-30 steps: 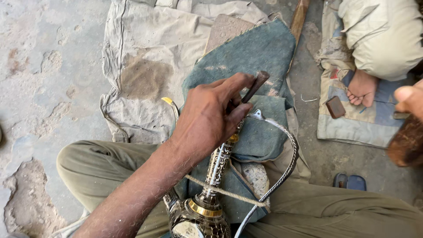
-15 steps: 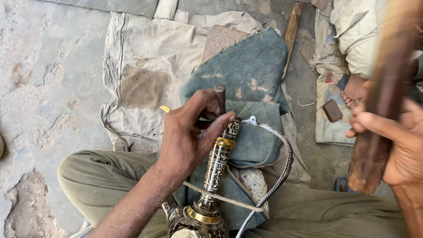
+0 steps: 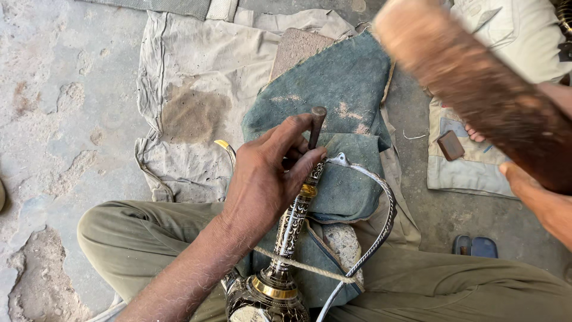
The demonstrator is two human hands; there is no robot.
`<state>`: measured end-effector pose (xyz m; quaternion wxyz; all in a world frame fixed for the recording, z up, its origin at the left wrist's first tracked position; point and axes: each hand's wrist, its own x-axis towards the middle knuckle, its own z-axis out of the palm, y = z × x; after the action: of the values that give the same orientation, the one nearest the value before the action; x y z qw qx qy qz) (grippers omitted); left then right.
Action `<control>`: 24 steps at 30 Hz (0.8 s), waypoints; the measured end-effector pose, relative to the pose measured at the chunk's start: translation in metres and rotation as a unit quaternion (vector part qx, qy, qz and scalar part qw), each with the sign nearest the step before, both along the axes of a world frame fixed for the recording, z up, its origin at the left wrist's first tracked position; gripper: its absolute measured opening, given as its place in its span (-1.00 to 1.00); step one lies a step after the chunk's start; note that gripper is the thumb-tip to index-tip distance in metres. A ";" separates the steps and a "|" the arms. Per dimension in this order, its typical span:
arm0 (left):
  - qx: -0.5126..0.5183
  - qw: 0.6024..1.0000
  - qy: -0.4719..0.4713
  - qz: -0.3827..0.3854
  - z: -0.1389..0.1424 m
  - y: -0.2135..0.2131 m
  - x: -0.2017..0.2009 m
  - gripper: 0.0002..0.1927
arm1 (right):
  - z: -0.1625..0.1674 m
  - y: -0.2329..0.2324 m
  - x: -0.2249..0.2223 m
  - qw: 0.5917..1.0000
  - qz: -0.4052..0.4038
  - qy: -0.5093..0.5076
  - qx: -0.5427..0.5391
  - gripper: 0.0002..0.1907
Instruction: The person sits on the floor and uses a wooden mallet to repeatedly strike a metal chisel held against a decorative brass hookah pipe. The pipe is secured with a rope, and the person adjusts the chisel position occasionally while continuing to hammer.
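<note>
An ornate metal stem (image 3: 295, 217), dark with silver patterning and brass bands, rises from a rounded engraved base (image 3: 266, 298) that sits between the person's crossed legs at the bottom of the view. A short dark metal punch (image 3: 315, 126) stands on the stem's upper end, tilted slightly off upright. The left hand (image 3: 268, 179) is curled narrowly around the punch, with fingers and thumb pinching it where it meets the stem; the forearm comes in from the lower left, over the left knee.

The right hand (image 3: 527, 185) shows only in part at the right edge, closed on the lower end of a thick wooden mallet (image 3: 476, 89), which is raised above and to the right of the punch and blurred (how tightly the fingers wrap it cannot be told). The mallet is well apart from the punch head.

A thin patterned metal hose (image 3: 381, 229) loops from beside the stem's top round to the right and down toward the base, and a cord (image 3: 310, 268) crosses the stem low down. Under the work lies a blue-green folded cloth (image 3: 339, 95), over a stone (image 3: 345, 244), on a stained beige sheet (image 3: 190, 77) spread on the concrete floor (image 3: 59, 107). A small brown block (image 3: 450, 145) rests on another cloth at the right.
</note>
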<state>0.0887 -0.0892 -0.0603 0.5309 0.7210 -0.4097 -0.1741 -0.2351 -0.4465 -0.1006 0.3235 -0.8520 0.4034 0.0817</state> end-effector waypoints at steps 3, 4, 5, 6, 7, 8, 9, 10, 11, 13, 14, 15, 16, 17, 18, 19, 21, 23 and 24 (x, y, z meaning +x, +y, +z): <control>0.008 1.000 0.006 0.007 0.000 0.000 -0.002 -0.56 | 0.009 0.003 0.017 1.000 0.008 -0.001 -0.015 -0.58; 0.018 1.000 0.018 0.009 0.000 0.000 -0.003 -0.55 | 0.014 0.004 0.024 1.000 0.012 0.001 -0.024 -0.58; 0.013 1.000 0.014 0.011 0.000 0.000 -0.003 -0.55 | 0.018 0.007 0.033 1.000 0.008 -0.002 -0.020 -0.58; 0.008 1.000 0.011 0.012 -0.001 0.001 -0.004 -0.55 | 0.026 0.011 0.041 1.000 0.013 -0.009 -0.022 -0.58; 0.002 1.000 0.007 0.015 -0.001 0.001 -0.004 -0.56 | 0.034 0.017 0.049 0.999 0.019 -0.018 -0.026 -0.58; -0.003 1.000 0.001 0.019 -0.001 0.001 -0.005 -0.57 | 0.045 0.025 0.057 0.998 0.040 -0.025 -0.032 -0.57; -0.010 1.000 -0.005 0.022 -0.001 0.001 -0.005 -0.58 | 0.057 0.035 0.066 0.997 0.062 -0.034 -0.044 -0.57; -0.017 1.000 -0.010 0.023 0.000 0.001 -0.006 -0.59 | 0.069 0.046 0.074 0.994 0.085 -0.042 -0.057 -0.57; -0.023 1.000 -0.006 0.020 0.000 0.001 -0.006 -0.59 | 0.082 0.056 0.083 0.992 0.104 -0.040 -0.066 -0.56; -0.035 0.999 0.003 0.017 0.001 0.000 -0.006 -0.60 | 0.104 0.074 0.100 0.984 0.145 -0.032 -0.096 -0.55; -0.012 1.000 0.008 0.017 0.002 0.000 -0.006 -0.60 | 0.113 0.081 0.107 0.981 0.160 -0.029 -0.103 -0.54; 0.010 1.000 0.012 0.018 0.002 0.000 -0.005 -0.60 | 0.118 0.085 0.112 0.978 0.174 -0.026 -0.109 -0.53; 0.031 0.999 0.015 0.018 0.003 0.000 -0.004 -0.61 | 0.121 0.086 0.115 0.978 0.175 -0.029 -0.106 -0.52; 0.027 0.999 0.008 0.020 0.003 0.000 -0.003 -0.61 | 0.120 0.085 0.117 0.982 0.165 -0.038 -0.089 -0.51; 0.025 0.999 0.002 0.021 0.003 0.000 -0.003 -0.61 | 0.118 0.081 0.116 0.987 0.141 -0.052 -0.053 -0.50; 0.022 1.000 -0.004 0.022 0.003 0.000 -0.003 -0.62 | 0.112 0.075 0.115 0.993 0.096 -0.071 0.012 -0.49; -0.008 1.000 -0.013 0.021 0.001 0.000 -0.003 -0.62 | 0.094 0.061 0.109 0.984 0.001 -0.110 0.142 -0.47; -0.019 1.000 -0.011 0.021 -0.002 -0.001 -0.003 -0.66 | 0.075 0.043 0.101 0.987 -0.060 -0.090 0.122 -0.49; -0.010 1.000 0.000 0.029 -0.004 -0.002 -0.004 -0.69 | 0.064 0.034 0.096 0.996 -0.069 -0.045 0.042 -0.52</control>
<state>0.0845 -0.0909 -0.0642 0.5427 0.7274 -0.3905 -0.1543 -0.1390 -0.4126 -0.0366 0.3818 -0.8108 0.4421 0.0374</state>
